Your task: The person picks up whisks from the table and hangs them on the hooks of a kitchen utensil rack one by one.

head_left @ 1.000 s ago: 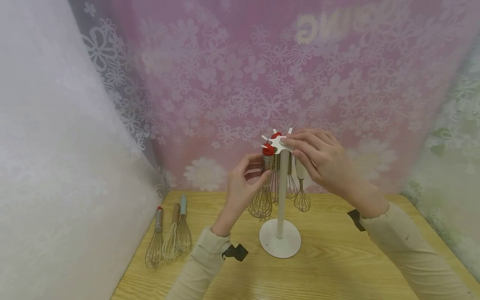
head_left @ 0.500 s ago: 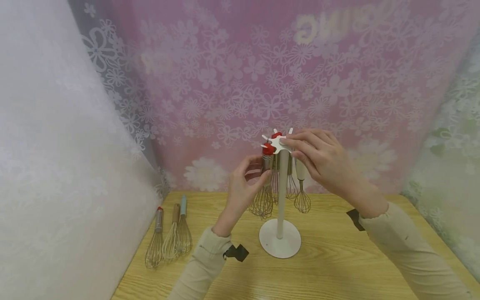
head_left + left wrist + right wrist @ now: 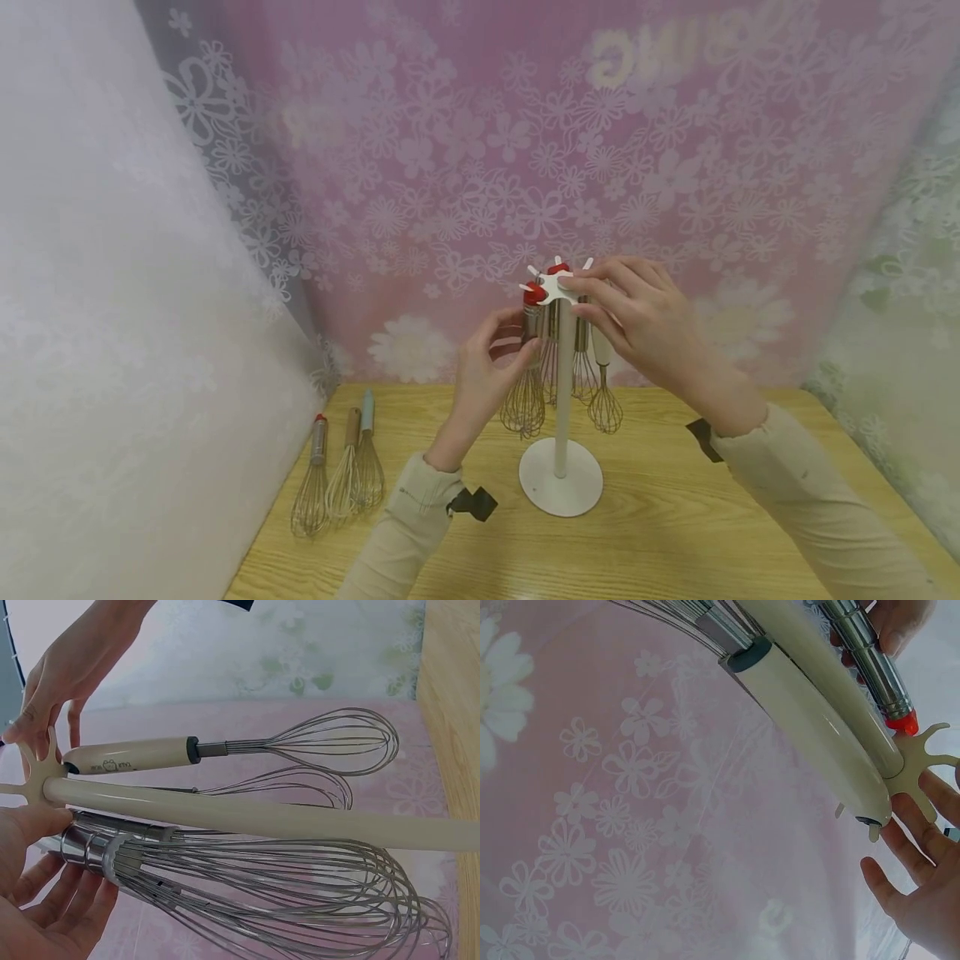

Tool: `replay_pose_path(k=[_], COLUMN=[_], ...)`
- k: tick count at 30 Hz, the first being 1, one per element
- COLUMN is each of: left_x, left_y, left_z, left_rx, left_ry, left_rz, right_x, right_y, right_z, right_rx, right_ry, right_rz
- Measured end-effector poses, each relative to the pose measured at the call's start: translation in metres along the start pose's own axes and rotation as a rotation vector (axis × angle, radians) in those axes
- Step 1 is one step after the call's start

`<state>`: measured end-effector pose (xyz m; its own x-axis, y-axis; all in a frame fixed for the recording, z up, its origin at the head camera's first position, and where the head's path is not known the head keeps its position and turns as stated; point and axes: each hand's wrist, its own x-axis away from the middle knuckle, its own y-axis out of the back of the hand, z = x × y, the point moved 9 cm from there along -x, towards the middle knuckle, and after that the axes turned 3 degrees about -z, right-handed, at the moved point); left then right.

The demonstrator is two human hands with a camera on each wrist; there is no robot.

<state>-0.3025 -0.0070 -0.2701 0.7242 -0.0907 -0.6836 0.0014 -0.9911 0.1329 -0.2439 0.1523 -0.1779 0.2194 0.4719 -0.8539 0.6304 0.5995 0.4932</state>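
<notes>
A white rotating utensil stand point(image 3: 562, 400) with a hooked top rises from its round base. Several whisks hang from it. My left hand point(image 3: 487, 358) holds the metal handle of a red-tipped balloon whisk point(image 3: 522, 408), thumb on one side and fingers on the other; its tip sits at a hook. At the top, my right hand point(image 3: 648, 325) grips the hooked head, covering some hooks. Close by the right fingers hangs a cream-handled whisk point(image 3: 810, 731), untouched as far as I can see. Another red-tipped whisk point(image 3: 558, 269) hangs behind, partly hidden.
Lying at the left of the wooden table point(image 3: 645, 533) are a red-tipped metal whisk point(image 3: 310, 487), a wooden-handled whisk point(image 3: 345, 479) and a blue-handled whisk point(image 3: 368, 467). A pink floral backdrop point(image 3: 450, 167) stands behind, with pale sheets at both sides.
The stand's head has turned slightly: its rear hooks have shifted right, and the cream-handled whisk hangs a little nearer. The whisk at my left hand has edged away. My right fingers have shifted slightly left.
</notes>
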Motion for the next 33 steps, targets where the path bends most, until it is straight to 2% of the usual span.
replay_pose_path(k=[6,11,21,28,33], left_x=[0.000,-0.001,0.001,0.006,0.009], left_y=[0.001,0.003,0.016,0.028,0.037], left_z=[0.003,0.005,0.007,-0.024,-0.019], left_rx=[0.002,-0.010,0.005,-0.007,-0.028], left_ry=[0.011,-0.010,-0.054,-0.051,-0.052], left_rz=[-0.001,-0.016,-0.089,-0.124,-0.152], right_x=[-0.001,-0.003,-0.004,-0.001,0.001], right_y=[-0.001,-0.003,-0.005,-0.005,-0.003], right_z=[0.002,0.004,0.007,0.005,0.005], right_rx=[0.025,0.059,0.070,0.059,0.058], right_ry=[0.006,0.006,0.031,0.029,0.027], right_rz=[-0.013,-0.015,-0.058,-0.062,-0.063])
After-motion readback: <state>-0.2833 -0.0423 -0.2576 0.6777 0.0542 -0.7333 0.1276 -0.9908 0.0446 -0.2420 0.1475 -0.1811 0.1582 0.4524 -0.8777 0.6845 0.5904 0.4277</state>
